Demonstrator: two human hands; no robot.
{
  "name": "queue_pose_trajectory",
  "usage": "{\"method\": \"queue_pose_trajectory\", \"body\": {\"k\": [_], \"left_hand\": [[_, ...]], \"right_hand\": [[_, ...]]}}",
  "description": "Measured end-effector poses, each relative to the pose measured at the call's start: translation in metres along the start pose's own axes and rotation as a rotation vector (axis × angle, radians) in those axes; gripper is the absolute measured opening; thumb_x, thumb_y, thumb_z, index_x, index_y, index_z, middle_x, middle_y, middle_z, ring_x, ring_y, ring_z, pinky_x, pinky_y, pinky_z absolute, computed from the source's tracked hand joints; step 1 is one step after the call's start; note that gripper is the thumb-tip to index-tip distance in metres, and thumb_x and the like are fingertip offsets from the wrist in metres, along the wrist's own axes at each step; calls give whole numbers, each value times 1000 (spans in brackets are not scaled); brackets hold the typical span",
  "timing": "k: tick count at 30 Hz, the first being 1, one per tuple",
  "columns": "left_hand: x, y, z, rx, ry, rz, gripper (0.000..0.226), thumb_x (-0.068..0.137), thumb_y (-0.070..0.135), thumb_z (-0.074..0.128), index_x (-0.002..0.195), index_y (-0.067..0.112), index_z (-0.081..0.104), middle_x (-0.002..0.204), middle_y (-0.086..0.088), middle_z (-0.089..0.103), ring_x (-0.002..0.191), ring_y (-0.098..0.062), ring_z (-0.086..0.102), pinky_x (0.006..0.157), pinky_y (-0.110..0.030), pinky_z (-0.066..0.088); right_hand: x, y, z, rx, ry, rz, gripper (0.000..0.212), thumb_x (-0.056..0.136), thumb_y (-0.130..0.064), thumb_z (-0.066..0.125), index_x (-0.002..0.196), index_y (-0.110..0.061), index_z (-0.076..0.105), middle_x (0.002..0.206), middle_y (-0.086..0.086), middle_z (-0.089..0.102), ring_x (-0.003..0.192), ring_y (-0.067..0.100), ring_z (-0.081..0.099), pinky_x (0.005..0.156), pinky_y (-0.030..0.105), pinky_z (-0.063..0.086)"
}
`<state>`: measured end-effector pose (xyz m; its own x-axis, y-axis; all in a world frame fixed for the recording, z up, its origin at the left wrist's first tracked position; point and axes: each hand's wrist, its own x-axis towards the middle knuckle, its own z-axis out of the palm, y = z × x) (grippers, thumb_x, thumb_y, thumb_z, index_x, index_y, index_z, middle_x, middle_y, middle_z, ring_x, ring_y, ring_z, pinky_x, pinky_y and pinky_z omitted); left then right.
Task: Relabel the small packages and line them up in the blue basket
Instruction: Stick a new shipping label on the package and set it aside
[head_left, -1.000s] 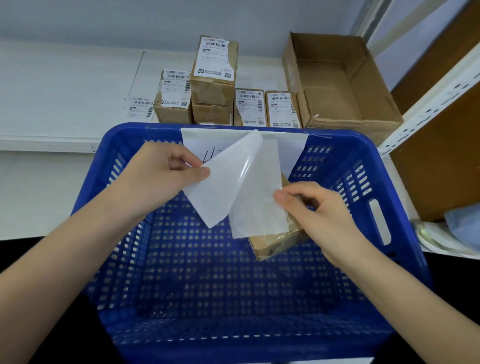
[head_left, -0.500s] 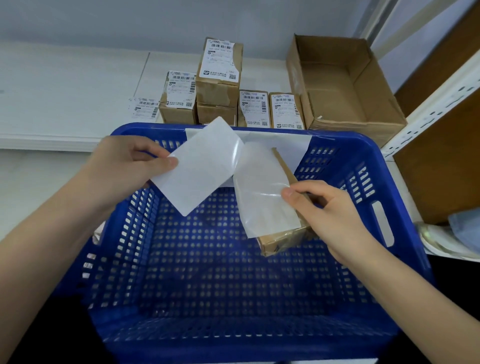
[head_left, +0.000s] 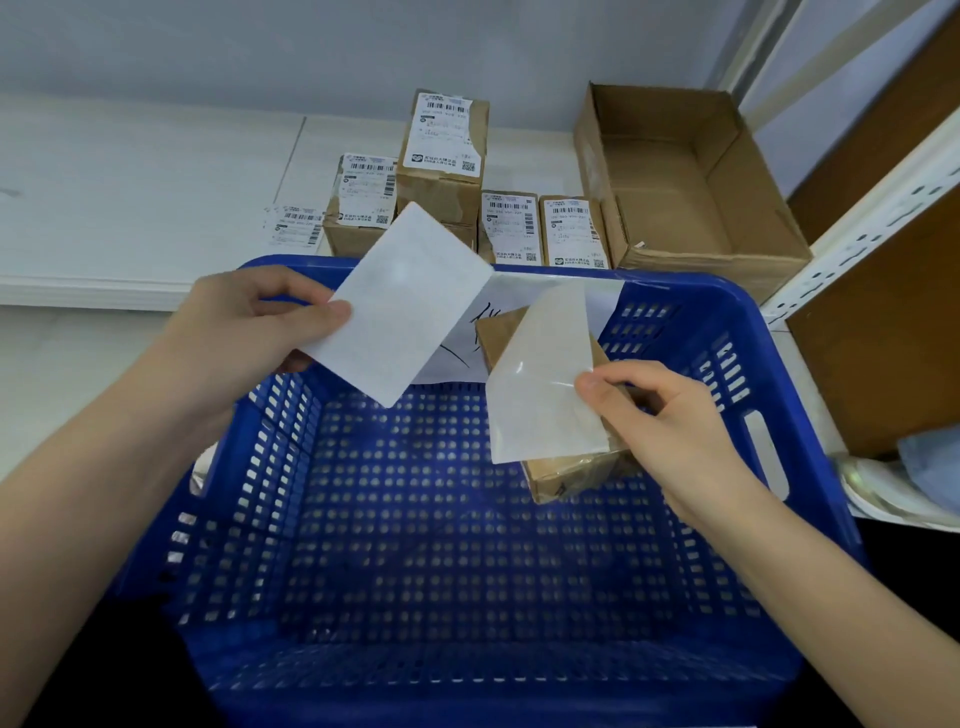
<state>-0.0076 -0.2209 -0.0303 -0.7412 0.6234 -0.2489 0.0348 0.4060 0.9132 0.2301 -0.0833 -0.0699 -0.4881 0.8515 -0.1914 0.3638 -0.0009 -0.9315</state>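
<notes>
My left hand (head_left: 249, 332) pinches a blank white label (head_left: 410, 301) by its left edge, holding it above the far left part of the blue basket (head_left: 810, 467). My right hand (head_left: 660, 421) holds a small brown package (head_left: 571, 467) over the basket's right side and pinches a glossy backing sheet (head_left: 545, 384) against it with the thumb. The sheet and the label are fully apart. Several labelled small packages (head_left: 441, 150) stand on the white shelf behind the basket.
An open, empty cardboard box (head_left: 680, 176) sits at the back right on the shelf. A loose printed label (head_left: 296, 223) lies left of the packages. A white paper (head_left: 602, 306) with handwriting is taped to the basket's far wall. A metal rack upright (head_left: 857, 234) stands on the right.
My left hand peeled the white label off the backing sheet and carried it up and to the left. My right hand kept the package and the sheet in place.
</notes>
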Motion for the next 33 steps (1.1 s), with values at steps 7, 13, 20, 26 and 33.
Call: {"method": "queue_pose_trajectory", "body": {"k": [7,13,20,26,33], "left_hand": [[-5,-8,45,-225,-132,-264,5,87,21,68,87,16,67,72,2,61,51,-5,50,43,-16,43],[-8,-12,68,-269,-219,-350,14,91,32,63,90,17,65,85,2,71,65,-9,62,50,-18,47],[-13,-7,79,-316,-327,-350,29,94,30,58,110,7,64,100,-7,73,74,-19,73,62,-31,60],[-13,-6,82,-358,-332,-314,28,95,28,57,113,7,63,97,-6,72,68,-16,71,56,-28,57],[-10,-5,79,-390,-327,-286,31,93,29,58,117,9,61,110,-11,69,78,-22,69,59,-31,58]], "right_hand": [[0,-1,2,-16,-15,-34,9,86,-27,66,82,-35,67,104,-14,62,97,4,58,91,27,49],[-1,0,3,3,-34,-50,10,84,-25,67,81,-34,70,103,-15,62,97,-1,57,90,24,46],[-2,-3,4,13,-62,-73,9,84,-23,67,81,-30,71,103,-14,61,97,-2,56,88,20,45],[-3,-7,4,14,-69,-110,12,85,-21,66,81,-32,69,104,-17,59,95,-11,53,79,4,42],[-6,-10,3,70,-90,-124,10,86,-21,64,86,-27,72,106,-17,62,98,-8,57,82,9,46]]}}
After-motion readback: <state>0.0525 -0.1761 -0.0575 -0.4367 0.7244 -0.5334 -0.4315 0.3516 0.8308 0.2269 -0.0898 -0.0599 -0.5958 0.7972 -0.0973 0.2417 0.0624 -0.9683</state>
